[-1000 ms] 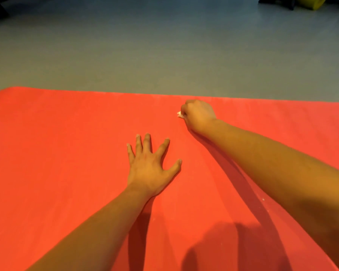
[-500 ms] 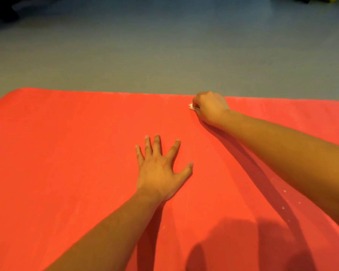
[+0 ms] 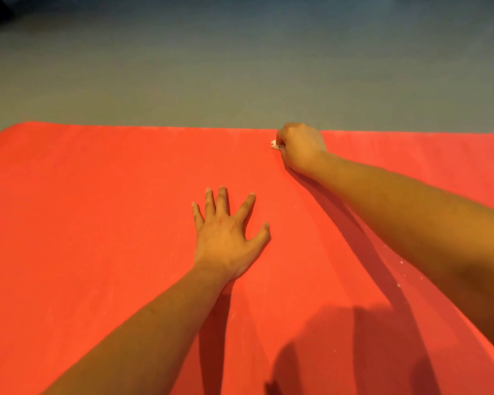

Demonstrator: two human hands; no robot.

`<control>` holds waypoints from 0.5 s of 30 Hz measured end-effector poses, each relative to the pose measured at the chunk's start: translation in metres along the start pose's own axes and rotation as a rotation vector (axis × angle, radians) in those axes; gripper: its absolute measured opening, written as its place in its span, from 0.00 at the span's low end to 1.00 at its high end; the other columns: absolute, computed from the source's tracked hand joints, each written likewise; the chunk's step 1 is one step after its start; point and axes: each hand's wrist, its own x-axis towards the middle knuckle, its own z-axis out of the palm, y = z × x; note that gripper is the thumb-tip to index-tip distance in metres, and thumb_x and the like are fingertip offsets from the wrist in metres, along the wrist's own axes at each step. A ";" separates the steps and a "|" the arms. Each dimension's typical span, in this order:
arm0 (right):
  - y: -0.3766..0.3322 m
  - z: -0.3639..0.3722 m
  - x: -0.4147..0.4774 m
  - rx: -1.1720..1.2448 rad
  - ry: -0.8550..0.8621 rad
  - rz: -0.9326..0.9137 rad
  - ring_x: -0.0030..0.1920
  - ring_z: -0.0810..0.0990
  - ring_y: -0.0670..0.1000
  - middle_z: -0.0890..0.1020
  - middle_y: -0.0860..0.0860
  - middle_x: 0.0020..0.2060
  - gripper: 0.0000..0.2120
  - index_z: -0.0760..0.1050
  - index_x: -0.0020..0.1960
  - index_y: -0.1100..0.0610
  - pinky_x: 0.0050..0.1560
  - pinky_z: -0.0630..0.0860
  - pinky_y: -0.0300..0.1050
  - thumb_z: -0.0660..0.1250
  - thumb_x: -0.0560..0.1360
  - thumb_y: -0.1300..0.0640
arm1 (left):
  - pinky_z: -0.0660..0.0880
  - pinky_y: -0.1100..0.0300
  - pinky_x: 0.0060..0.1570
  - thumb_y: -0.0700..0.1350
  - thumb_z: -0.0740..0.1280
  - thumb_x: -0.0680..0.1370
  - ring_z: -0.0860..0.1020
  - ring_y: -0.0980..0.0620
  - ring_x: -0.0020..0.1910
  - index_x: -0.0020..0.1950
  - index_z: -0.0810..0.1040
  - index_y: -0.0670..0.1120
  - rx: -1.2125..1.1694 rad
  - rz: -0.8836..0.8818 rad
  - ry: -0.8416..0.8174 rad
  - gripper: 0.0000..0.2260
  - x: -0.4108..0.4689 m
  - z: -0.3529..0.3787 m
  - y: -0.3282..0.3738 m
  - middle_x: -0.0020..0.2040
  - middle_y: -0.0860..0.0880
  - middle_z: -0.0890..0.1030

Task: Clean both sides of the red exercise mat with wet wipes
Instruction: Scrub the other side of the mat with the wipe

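The red exercise mat (image 3: pixel 97 223) lies flat on the floor and fills the lower part of the view. My right hand (image 3: pixel 301 146) is curled in a fist at the mat's far edge, gripping a white wet wipe (image 3: pixel 274 144) of which only a small corner shows at the fist's left side. My left hand (image 3: pixel 227 233) lies flat on the mat's middle with fingers spread, pressing down.
Grey floor (image 3: pixel 240 67) stretches beyond the mat's far edge. Small white specks (image 3: pixel 401 273) lie on the mat near my right forearm. My shadow falls on the mat's near right part.
My right hand has slid the wipe away from me, up to the mat's far edge. The left hand has stayed flat in about the same spot.
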 end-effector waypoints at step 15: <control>-0.013 -0.012 -0.096 0.075 -0.021 -0.122 0.49 0.80 0.61 0.79 0.53 0.46 0.07 0.82 0.49 0.53 0.39 0.75 0.52 0.66 0.75 0.56 | 0.49 0.31 0.78 0.63 0.55 0.78 0.56 0.39 0.82 0.79 0.67 0.61 -0.039 -0.001 0.038 0.28 0.002 0.004 -0.003 0.79 0.42 0.64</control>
